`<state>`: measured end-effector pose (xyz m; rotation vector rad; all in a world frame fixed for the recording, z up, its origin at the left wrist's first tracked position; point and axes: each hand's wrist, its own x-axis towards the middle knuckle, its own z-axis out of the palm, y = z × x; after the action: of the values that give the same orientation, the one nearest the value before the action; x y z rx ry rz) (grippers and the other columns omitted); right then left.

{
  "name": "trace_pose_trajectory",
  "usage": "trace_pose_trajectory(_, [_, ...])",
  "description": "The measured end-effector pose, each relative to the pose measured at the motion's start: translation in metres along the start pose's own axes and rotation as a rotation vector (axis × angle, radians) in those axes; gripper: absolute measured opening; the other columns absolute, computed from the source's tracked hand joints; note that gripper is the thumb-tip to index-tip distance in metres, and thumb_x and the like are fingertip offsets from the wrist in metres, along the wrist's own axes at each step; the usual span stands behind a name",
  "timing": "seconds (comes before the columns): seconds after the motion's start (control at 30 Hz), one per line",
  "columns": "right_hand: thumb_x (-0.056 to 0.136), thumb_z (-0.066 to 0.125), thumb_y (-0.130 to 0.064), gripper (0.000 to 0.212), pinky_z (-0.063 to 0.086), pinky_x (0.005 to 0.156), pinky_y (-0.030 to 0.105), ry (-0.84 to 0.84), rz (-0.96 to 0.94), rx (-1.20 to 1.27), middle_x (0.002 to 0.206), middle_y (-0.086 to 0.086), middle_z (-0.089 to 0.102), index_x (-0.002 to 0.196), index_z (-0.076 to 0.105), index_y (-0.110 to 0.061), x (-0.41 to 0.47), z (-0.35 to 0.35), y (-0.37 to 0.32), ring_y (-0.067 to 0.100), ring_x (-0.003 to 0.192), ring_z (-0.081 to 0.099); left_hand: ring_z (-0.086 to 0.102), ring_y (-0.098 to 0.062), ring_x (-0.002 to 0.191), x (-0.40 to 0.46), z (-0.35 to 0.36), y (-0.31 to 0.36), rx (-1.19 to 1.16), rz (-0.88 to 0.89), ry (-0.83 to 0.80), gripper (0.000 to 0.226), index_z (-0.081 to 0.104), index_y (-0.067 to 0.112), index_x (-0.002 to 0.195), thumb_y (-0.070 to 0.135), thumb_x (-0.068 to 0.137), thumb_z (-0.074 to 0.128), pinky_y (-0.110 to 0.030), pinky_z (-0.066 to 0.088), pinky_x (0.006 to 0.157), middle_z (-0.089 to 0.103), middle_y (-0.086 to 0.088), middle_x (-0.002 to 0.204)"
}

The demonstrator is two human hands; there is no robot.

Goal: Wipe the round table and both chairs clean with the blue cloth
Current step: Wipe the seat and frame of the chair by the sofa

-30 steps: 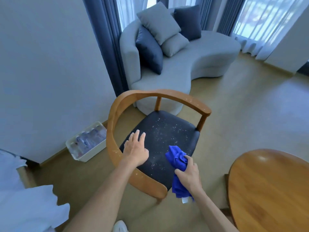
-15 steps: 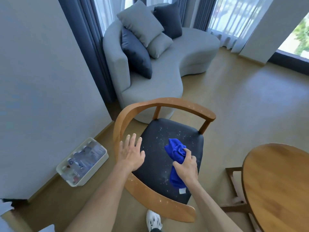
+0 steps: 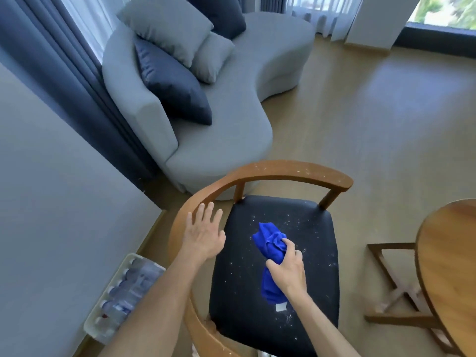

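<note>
R hand is clenching the cloth mid-seat; crumbs are lying ahead and right of the fingers. L hand, fingers released, is resting near the rail.

Wood-plank floor carrying curved grey sofa, wooden armchair with speckled black seat, round wooden table on crossed legs, and shrink-wrapped pack of water bottles against the wall.
</note>
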<state>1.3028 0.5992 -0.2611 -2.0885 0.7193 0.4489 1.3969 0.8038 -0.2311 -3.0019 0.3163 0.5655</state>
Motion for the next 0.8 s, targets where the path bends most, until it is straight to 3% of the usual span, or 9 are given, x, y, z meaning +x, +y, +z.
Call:
trace_pose_trajectory(0.17, [0.079,0.062,-0.026,0.064,0.05,0.085,0.04,0.053,0.12,0.084,0.115,-0.003,0.042,0.135,0.033,-0.034,0.032,0.039,0.009,0.019,0.098,0.053,-0.002,-0.026,0.147,0.083,0.016,-0.03,0.132,0.193,0.063,0.064,0.014,0.024,0.151,0.043,0.093,0.032,-0.053,0.004,0.116,0.0,-0.004,0.161])
trace_pose_trajectory(0.4, [0.08,0.06,-0.025,0.064,0.048,0.089,0.04,0.152,0.264,0.128,0.121,0.0,0.042,0.138,0.032,-0.028,0.082,0.106,0.001,0.023,0.108,0.048,-0.013,-0.025,0.147,0.165,0.036,-0.034,0.221,0.379,0.056,0.067,-0.016,0.02,0.15,0.029,0.097,0.025,-0.044,0.006,0.118,-0.021,-0.005,0.158])
trace_pose_trajectory(0.5, [0.081,0.06,-0.028,0.067,0.043,0.092,0.038,0.229,0.182,0.076,0.129,0.003,0.039,0.141,0.029,-0.028,0.121,0.138,-0.023,0.026,0.115,0.044,-0.017,-0.027,0.146,0.185,0.044,-0.03,0.227,0.441,0.117,0.068,-0.03,0.023,0.141,0.024,0.096,0.02,-0.041,0.002,0.118,-0.028,-0.008,0.155])
trace_pose_trajectory(0.63, [0.084,0.06,-0.041,0.08,0.038,0.1,0.048,0.327,-0.028,-0.388,0.156,0.017,0.015,0.151,0.018,-0.028,0.169,0.18,-0.045,0.037,0.131,0.034,-0.021,-0.028,0.144,0.198,0.049,-0.028,0.172,0.496,0.15,0.066,-0.04,0.024,0.135,0.021,0.084,0.003,-0.039,0.0,0.118,-0.034,-0.01,0.152])
trace_pose_trajectory(0.8, [0.071,0.073,-0.047,0.075,0.037,0.104,0.058,0.317,-0.286,-0.647,0.153,0.019,0.032,0.139,0.045,-0.03,0.199,0.206,-0.026,0.044,0.137,0.034,-0.022,-0.031,0.143,0.208,0.056,-0.021,0.158,0.501,0.199,0.066,-0.04,0.016,0.135,0.02,0.083,0.001,-0.04,0.001,0.118,-0.038,-0.015,0.148])
